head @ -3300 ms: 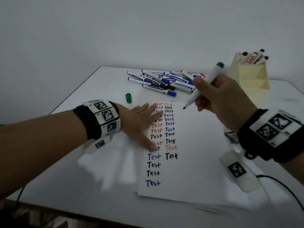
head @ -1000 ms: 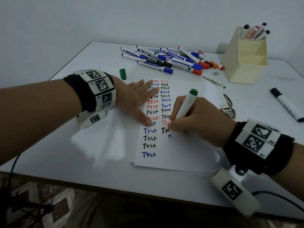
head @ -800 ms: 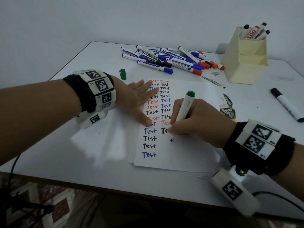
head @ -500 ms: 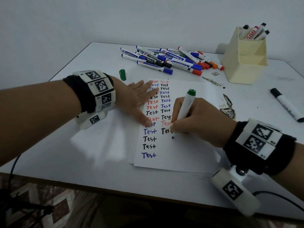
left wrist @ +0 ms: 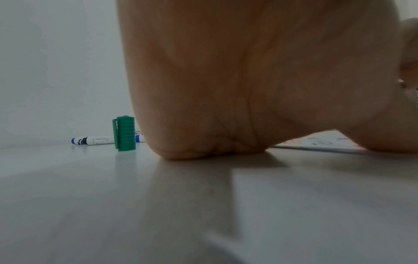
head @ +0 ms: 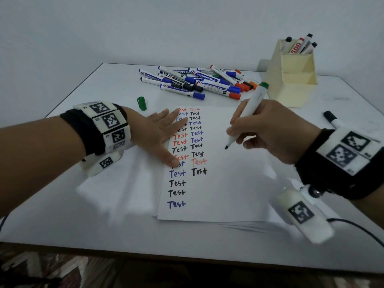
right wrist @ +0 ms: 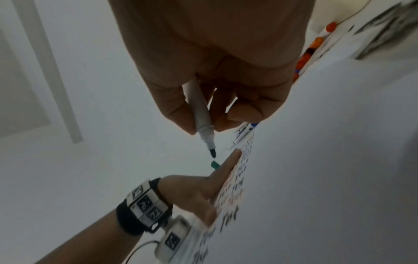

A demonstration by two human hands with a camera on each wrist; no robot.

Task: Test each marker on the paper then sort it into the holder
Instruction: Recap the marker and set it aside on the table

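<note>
Lifted since half a second ago: green marker (head: 248, 117), its tip now off the paper (head: 228, 183) at frame centre, no green word visible. Right hand (head: 268, 129) pinches the barrel. Left hand (head: 160, 134), centre left, lies spread flat, pinning the sheet. Green cap (head: 142, 103) stands beyond it. Marker pile (head: 197, 82), upper centre. Holder (head: 291, 75), upper right. Advice: recap squarely before sorting. Whether ink flowed, and the holder's compartments: hard to tell.

Head view looks down over the table (head: 104, 215); wrist views sit low, sharing it.
</note>
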